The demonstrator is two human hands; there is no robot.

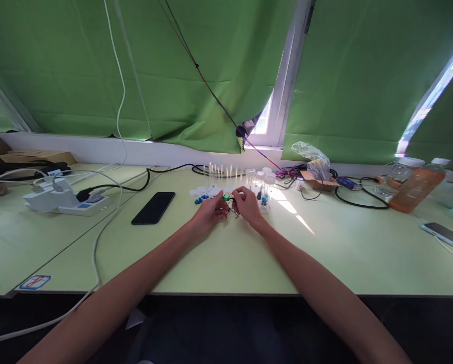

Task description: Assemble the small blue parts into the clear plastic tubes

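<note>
My left hand [210,213] is closed, with a small green piece [227,198] between its fingertips, perhaps a little circuit board. Fingers pinched, my right hand [247,205] meets that piece from the right; what it grips is too small to make out. A thin dark object [234,212] shows just below, between the hands. Blue parts [201,199] lie beyond my left fingers. Clear containers with white lids [266,178] stand behind my right hand, and blue pieces [265,199] show in a clear holder beside it.
Upright clear tubes [222,174] stand at the back. A black phone [153,208] and a white power strip [82,204] lie left, with a white cable [96,247] crossing the table. Rightward are a cardboard box [319,182], an orange bottle [416,187] and another phone [447,236].
</note>
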